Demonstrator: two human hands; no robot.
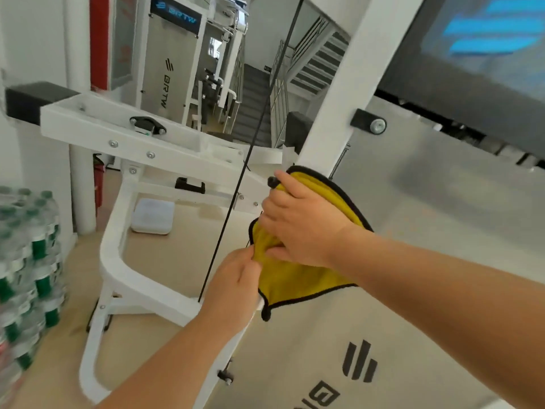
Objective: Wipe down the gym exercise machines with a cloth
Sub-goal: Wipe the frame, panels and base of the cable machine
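"BRTW" marks the far machine's grey panel [167,84] and header [174,13].

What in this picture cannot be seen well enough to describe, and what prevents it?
Head view:
- White post under the yellow cloth: covered by the cloth and the right hand.
- Left hand fingertips: tucked into the cloth fold.
- Panel logo: letters cut off by the bottom edge.
- Stacked bottles: blurred, labels unreadable.
- Dark screen: blurred, cut off at top and right.
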